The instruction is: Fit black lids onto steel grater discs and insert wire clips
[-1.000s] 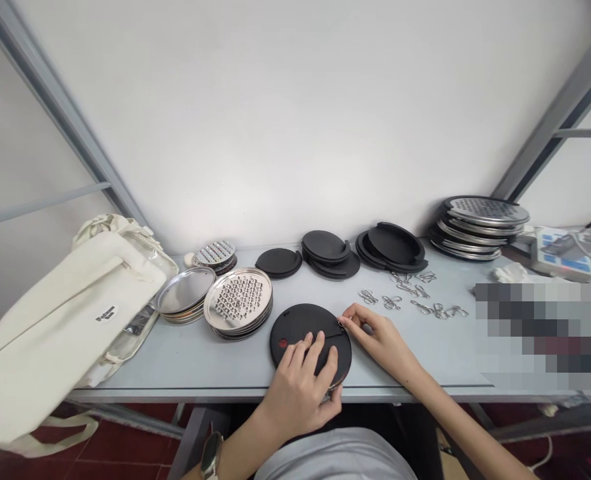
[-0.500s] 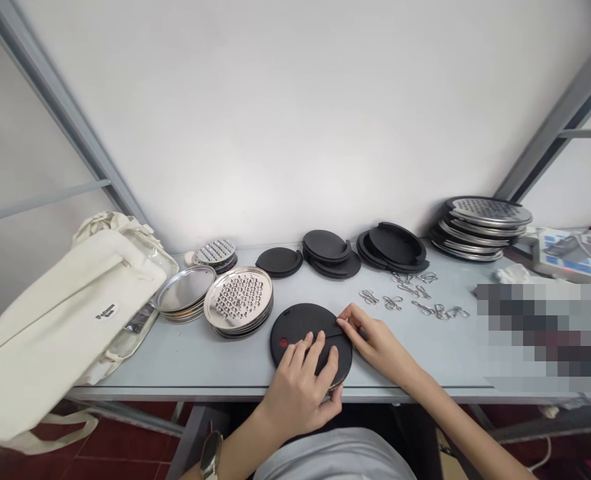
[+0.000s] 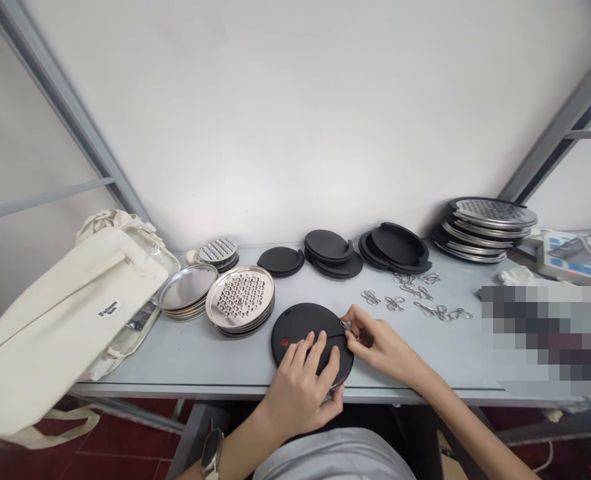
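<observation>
A black round plastic case [image 3: 295, 320] with a red dot and a slit lies flat near the table's front edge. My left hand [image 3: 302, 383] grips it, fingers spread over the top and the thumb at the near rim. At the right rim, my right hand [image 3: 375, 340] pinches a small bent-wire metal clip [image 3: 345, 326] against the end of the slit. Part of the clip is hidden by the fingers. Several similar wire clips [image 3: 394, 303] are scattered behind my right hand.
Round metal grater discs [image 3: 240, 300] and plain metal discs [image 3: 188, 287] are stacked at left beside a cream bag [image 3: 75, 300]. Black round parts [image 3: 328, 247] stand along the wall. Assembled graters [image 3: 495, 213] are piled at back right, near a blurred patch.
My right fingers have shifted slightly at the case's right rim, and the wire clip now shows between them. My left hand keeps its hold. The view has tilted slightly.
</observation>
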